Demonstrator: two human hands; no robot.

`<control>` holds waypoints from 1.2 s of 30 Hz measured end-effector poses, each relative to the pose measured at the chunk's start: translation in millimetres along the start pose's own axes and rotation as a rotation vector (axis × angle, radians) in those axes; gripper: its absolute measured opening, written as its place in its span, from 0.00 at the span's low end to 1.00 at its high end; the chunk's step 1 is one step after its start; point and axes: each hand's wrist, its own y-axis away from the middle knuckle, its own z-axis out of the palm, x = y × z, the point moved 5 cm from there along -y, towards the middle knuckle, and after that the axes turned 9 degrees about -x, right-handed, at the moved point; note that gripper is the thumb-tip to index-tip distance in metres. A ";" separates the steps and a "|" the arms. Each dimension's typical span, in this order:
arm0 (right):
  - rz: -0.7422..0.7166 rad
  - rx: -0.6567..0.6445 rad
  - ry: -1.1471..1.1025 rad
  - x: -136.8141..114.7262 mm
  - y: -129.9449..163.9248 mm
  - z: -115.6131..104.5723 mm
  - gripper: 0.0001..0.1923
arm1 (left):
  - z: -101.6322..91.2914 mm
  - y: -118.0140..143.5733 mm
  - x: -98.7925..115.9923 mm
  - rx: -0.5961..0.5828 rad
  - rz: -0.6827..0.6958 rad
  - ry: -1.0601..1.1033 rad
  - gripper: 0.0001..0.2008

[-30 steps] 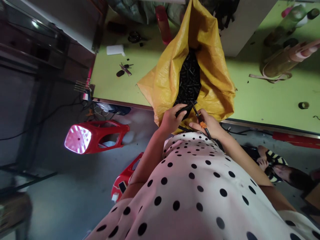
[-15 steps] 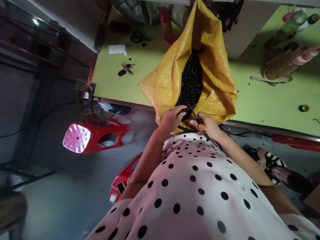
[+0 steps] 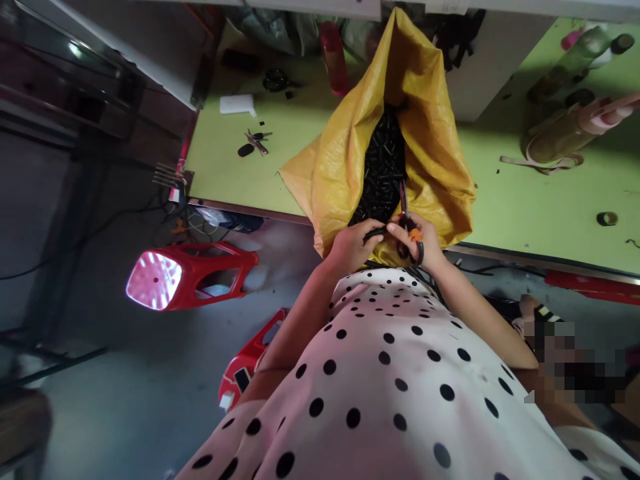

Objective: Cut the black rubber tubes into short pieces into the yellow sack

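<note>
My left hand [image 3: 350,247] is closed around a black tube [image 3: 374,233] at the near edge of an open yellow sack [image 3: 337,167]. Inside the sack lies a heap of short black tube pieces [image 3: 383,157]. Scissors [image 3: 404,200] with black handles and an orange wrap sit in my right hand [image 3: 425,240], their blades pointing away from me over the heap. My right thumb and a fingertip reach toward the tube's end beside my left hand; whether they touch it I cannot tell. Long black strands hang between the sack and my polka-dot clothing.
The green table [image 3: 295,140] carries keys [image 3: 257,141], a second pair of scissors [image 3: 276,80], a red bottle [image 3: 333,59], a strapped bottle [image 3: 555,137] and a tape roll [image 3: 607,218]. Red stools [image 3: 220,277] stand at the left. Another person [image 3: 547,320] is at the lower right.
The scissors have swung from pointing at the tube near my left hand to pointing straight over the heap. My right hand's thumb and fingers have moved left, closer to the tube.
</note>
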 end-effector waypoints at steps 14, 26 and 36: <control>-0.042 -0.018 0.143 6.7 24.8 -15.2 0.33 | 5.1 -10.7 -16.3 0.080 -0.034 0.585 0.13; 0.059 -0.064 0.304 -8.1 46.3 -3.9 0.36 | -8.0 -0.9 4.1 0.147 0.051 0.195 0.10; 0.034 -0.137 0.389 1.3 31.8 3.3 0.31 | -12.3 2.1 -12.7 0.172 0.003 0.098 0.09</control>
